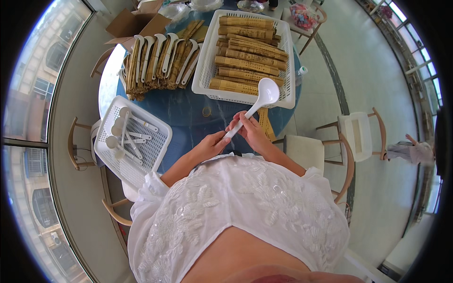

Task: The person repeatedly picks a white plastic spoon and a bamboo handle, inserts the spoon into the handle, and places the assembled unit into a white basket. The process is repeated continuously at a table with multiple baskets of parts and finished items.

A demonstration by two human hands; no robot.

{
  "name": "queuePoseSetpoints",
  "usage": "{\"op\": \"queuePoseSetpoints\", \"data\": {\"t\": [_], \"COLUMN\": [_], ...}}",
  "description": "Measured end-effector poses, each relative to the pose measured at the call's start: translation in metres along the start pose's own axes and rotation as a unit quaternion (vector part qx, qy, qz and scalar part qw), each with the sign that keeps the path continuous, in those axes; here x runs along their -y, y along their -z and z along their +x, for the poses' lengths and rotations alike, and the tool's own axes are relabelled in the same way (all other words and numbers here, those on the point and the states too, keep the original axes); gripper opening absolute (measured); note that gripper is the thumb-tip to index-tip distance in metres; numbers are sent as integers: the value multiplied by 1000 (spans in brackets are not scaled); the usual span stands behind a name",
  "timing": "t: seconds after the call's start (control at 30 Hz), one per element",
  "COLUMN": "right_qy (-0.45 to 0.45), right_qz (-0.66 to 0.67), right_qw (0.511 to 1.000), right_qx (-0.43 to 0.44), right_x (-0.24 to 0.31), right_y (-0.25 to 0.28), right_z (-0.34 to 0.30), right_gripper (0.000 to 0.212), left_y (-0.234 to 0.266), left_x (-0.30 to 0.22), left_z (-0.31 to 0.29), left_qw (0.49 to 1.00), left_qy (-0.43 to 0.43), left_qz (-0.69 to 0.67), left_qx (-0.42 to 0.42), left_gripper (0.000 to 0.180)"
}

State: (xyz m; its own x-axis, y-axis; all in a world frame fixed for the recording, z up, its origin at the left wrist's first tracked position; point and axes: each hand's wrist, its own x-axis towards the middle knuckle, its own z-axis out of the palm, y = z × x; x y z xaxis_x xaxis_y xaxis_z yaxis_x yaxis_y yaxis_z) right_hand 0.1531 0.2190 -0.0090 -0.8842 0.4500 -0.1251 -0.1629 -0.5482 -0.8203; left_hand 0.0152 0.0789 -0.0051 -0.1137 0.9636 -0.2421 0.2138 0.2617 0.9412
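Observation:
A white ladle [268, 93] slants up in front of my body, bowl toward the far right. My right hand [252, 133] has its fingers wrapped round the middle of the handle. At the handle's lower end, my left hand [210, 145] grips it with thumb and fingers. Beyond the bowl stands a large white basket [198, 70] holding several folded yellow-brown printed wrappers [247, 55]. To its left, more such wrappers are stacked with white ladles [159, 49] lying across them. Several white ladles [127, 132] rest in a smaller white basket [163, 153] at my left.
The round blue table [184, 113] carries the baskets. A rubber band [206, 111] lies on it, and a yellow strip [265, 123] hangs beside my right hand. An open cardboard box [137, 24] sits at the back left. Chairs [304, 151] stand around, and another person [411, 151] is far right.

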Motion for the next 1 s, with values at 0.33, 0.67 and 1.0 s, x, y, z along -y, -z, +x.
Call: {"op": "queuePoseSetpoints", "data": {"t": [0.33, 0.67, 1.0], "right_qy": [117, 98, 94], "right_qz": [-41, -36, -48], "right_qw": [970, 954, 952], "right_qx": [-208, -280, -287], "right_x": [26, 24, 30], "right_y": [51, 63, 60], "right_z": [-60, -94, -89], "right_gripper": [30, 34, 34], "left_y": [58, 56, 57], "left_x": [-2, -9, 4], "left_z": [164, 244, 262], "left_qw": [880, 809, 845], "left_qy": [-193, -23, -24], "left_qz": [428, 565, 518], "left_qx": [-70, 160, 135], "left_gripper": [35, 49, 42]}}
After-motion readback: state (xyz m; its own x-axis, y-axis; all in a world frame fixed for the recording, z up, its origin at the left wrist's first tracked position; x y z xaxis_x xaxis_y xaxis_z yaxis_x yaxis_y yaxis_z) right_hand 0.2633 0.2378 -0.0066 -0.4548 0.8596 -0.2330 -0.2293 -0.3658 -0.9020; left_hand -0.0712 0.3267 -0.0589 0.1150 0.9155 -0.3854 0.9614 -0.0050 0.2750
